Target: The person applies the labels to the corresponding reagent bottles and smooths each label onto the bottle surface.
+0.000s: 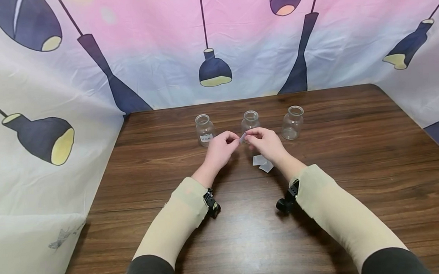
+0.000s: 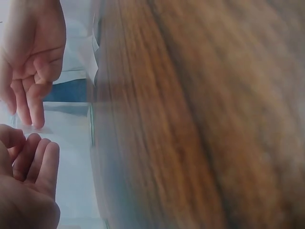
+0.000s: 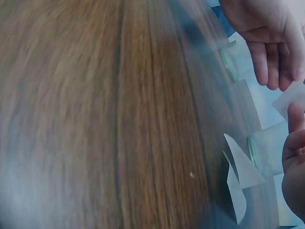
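Observation:
A small white label is held up between both hands, just in front of the middle glass jar. My left hand pinches its left side between thumb and fingertips. From the other side, my right hand pinches the same label. The left glass jar stands upright near the left hand and bears a white label with printed text, too small to read. To the right of the right hand stands an unlabelled glass jar. Fingers partly hide the middle jar's lower part.
A few pieces of white paper lie on the wooden table beneath the right hand, their edges curling up in the right wrist view. Behind the table hangs a cloth printed with lamps.

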The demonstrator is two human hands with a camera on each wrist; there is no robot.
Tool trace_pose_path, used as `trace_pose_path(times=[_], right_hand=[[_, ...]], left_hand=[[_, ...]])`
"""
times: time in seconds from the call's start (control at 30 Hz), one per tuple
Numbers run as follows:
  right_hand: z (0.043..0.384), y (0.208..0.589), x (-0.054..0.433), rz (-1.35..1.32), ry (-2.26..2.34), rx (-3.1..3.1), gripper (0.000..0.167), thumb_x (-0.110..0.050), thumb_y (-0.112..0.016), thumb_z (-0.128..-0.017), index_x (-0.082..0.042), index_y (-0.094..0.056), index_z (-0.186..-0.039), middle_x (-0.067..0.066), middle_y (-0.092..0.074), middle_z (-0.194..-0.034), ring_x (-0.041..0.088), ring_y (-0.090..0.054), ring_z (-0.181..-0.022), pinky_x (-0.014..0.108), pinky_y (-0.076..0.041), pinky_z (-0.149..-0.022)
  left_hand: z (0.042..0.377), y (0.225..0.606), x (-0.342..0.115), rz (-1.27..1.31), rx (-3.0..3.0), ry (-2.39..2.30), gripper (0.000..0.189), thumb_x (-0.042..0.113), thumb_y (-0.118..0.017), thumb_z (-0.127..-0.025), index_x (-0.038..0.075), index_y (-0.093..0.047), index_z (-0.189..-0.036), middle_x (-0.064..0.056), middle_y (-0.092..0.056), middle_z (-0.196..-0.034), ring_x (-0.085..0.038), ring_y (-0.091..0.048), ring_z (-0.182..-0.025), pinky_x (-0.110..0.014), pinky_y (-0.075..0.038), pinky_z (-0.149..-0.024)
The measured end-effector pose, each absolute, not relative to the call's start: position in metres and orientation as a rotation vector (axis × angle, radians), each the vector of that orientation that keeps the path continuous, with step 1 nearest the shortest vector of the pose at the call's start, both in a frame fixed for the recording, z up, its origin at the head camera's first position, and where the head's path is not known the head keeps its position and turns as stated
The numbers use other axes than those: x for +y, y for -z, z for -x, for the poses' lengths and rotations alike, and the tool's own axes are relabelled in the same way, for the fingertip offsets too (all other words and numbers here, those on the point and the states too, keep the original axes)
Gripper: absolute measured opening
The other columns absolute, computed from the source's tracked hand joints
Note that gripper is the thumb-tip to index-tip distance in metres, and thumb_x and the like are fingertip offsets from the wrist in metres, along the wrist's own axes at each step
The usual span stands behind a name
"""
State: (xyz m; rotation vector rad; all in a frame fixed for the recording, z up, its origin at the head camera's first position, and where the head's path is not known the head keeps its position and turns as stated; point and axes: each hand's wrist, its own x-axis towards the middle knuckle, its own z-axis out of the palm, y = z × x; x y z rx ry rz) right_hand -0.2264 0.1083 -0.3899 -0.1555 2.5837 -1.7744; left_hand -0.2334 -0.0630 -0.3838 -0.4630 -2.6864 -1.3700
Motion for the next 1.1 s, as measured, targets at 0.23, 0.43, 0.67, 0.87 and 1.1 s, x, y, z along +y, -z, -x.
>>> trace_pose_path(times=[0.23,0.43,0.67,0.87,1.1], right_hand=[[0.227,0.392,0.105,0.054,1.918,2.449,0.031,-0.022,-0.062,-0.091,-0.001,-0.062,-0.114,0.017,-0.066,-0.103,0.017,-0.063,-0.07,0.035,-0.051,-0.069],[0.226,0.391,0.103,0.007,1.999,2.395,0.028,-0.016,-0.06,-0.09,0.001,-0.061,-0.112,0.009,-0.067,-0.092,0.015,-0.061,-0.066,0.032,-0.05,-0.065],[0.229,0.391,0.109,0.033,1.974,2.446,0.026,-0.012,-0.059,-0.089,0.004,-0.061,-0.109,0.007,-0.065,-0.087,0.015,-0.059,-0.065,0.027,-0.05,-0.063],[0.228,0.392,0.119,0.049,1.933,2.479,0.024,-0.009,-0.058,-0.088,0.004,-0.062,-0.108,0.005,-0.063,-0.083,0.012,-0.057,-0.061,0.023,-0.046,-0.059],[0.228,0.393,0.124,0.088,1.962,2.42,0.026,-0.007,-0.059,-0.089,0.008,-0.06,-0.11,0.005,-0.062,-0.082,0.01,-0.055,-0.06,0.02,-0.044,-0.055]], left_hand=[[0.233,0.387,-0.059,0.543,-2.746,1.251,0.014,0.022,-0.061,-0.089,0.012,-0.07,-0.093,0.001,-0.069,-0.093,-0.014,-0.06,-0.088,-0.03,-0.046,-0.08],[0.235,0.387,-0.056,0.574,-2.758,1.208,0.015,0.023,-0.062,-0.088,0.012,-0.07,-0.095,0.0,-0.068,-0.095,-0.014,-0.06,-0.09,-0.03,-0.046,-0.081],[0.235,0.385,-0.058,0.52,-2.731,1.279,0.015,0.023,-0.062,-0.088,0.011,-0.069,-0.094,-0.001,-0.067,-0.093,-0.014,-0.059,-0.086,-0.03,-0.046,-0.078],[0.239,0.385,-0.058,0.387,-2.726,1.371,0.015,0.021,-0.061,-0.089,0.01,-0.067,-0.097,-0.001,-0.066,-0.09,-0.015,-0.057,-0.081,-0.03,-0.046,-0.074],[0.244,0.387,-0.052,0.399,-2.769,1.551,0.019,0.02,-0.06,-0.09,0.007,-0.065,-0.102,-0.003,-0.065,-0.087,-0.016,-0.056,-0.066,-0.026,-0.045,-0.057]])
